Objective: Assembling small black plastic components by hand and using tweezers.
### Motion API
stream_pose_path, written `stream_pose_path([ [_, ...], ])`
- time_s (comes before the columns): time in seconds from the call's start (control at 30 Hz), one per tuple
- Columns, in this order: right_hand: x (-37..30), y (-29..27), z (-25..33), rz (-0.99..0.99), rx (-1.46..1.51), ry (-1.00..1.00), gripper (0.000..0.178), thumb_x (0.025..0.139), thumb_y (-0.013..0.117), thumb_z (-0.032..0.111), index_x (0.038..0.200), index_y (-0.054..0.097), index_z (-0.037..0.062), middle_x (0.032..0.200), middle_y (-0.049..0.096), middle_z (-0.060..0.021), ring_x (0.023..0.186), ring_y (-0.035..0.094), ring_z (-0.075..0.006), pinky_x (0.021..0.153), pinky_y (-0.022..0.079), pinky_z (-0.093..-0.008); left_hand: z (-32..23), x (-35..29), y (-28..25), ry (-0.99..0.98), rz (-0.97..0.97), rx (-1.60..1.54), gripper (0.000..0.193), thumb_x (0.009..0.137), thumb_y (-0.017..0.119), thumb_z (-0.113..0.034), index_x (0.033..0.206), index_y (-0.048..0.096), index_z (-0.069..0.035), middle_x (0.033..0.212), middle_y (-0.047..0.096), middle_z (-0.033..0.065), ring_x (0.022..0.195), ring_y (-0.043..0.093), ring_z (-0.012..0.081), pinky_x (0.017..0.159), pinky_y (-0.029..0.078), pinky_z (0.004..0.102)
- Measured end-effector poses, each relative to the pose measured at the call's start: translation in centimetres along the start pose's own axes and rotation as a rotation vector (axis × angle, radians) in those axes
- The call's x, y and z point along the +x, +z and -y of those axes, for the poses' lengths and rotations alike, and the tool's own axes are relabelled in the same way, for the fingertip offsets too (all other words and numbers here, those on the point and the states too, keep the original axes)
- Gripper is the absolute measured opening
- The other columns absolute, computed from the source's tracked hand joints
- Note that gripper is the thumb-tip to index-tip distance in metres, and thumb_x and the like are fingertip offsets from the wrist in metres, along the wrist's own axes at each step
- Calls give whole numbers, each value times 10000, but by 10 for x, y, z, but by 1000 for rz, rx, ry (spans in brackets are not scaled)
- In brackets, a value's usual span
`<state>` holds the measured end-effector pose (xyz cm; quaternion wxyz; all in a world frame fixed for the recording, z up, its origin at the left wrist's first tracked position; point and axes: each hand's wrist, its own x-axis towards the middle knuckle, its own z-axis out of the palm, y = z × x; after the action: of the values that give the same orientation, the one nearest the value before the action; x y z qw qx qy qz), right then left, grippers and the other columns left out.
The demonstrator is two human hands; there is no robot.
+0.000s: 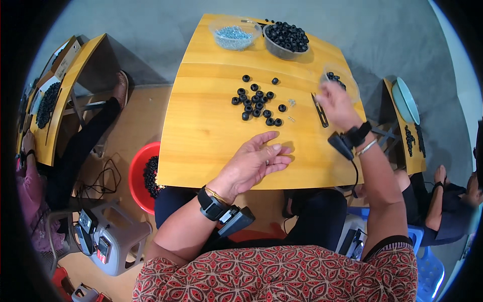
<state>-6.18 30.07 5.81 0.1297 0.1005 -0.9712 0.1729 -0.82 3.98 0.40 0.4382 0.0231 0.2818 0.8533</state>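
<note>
My left hand (256, 160) is over the near edge of the yellow table, fingers stretched out and apart, with nothing visible in it. Just beyond it lies a loose group of round black beads (258, 106) with holes. My right hand (339, 103) is raised at the table's right side, in front of a clear bowl (356, 86) with black beads in it. Motion smears its fingers, so whether they hold anything cannot be made out. Black tweezers (320, 110) lie to its left. Beside the bead group are two small clusters of tiny clear pieces (292, 102).
At the table's far side stand a clear bowl of light-blue bits (234, 44) and a bowl heaped with black beads (285, 41). A red basin (143, 176) sits on the floor at left. Other people work at tables on both sides; a grey stool (118, 241) stands at left.
</note>
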Motion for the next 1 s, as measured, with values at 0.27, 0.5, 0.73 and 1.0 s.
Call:
stream_pose_path([
  [0.27, 111, 6, -20, -269, 15, -111, 519, 799, 498, 422, 1180, 403, 82, 1078, 446, -186, 990, 440, -306, 885, 345, -353, -4, -3, 1, -30, 15, 21, 417, 879, 438, -93, 1247, 270, 7, 1044, 497, 210, 912, 568, 258, 814, 475, 323],
  [0.5, 155, 45, -37, -309, -206, -147, 498, 801, 459, 474, 1160, 428, 130, 1124, 413, -187, 1064, 376, -343, 933, 291, -394, -5, -6, 3, -76, 31, 53, 412, 883, 437, -107, 1248, 282, 4, 1030, 515, 204, 908, 573, 241, 821, 471, 314],
  [0.73, 164, 64, -37, -333, -294, -97, 458, 804, 436, 495, 1117, 464, 162, 1131, 406, -177, 1058, 364, -351, 927, 283, -420, -4, -8, 3, -82, 24, 52, 392, 879, 450, -109, 1224, 315, 17, 1013, 536, 194, 902, 579, 229, 813, 476, 307],
  [1.0, 166, 66, -36, -378, -329, -105, 390, 812, 440, 464, 1004, 515, 132, 1040, 459, -160, 1007, 393, -336, 872, 323, -410, -5, -7, 5, -93, 23, 78, 351, 879, 452, -110, 1185, 365, 36, 1024, 535, 194, 903, 581, 230, 821, 473, 310],
])
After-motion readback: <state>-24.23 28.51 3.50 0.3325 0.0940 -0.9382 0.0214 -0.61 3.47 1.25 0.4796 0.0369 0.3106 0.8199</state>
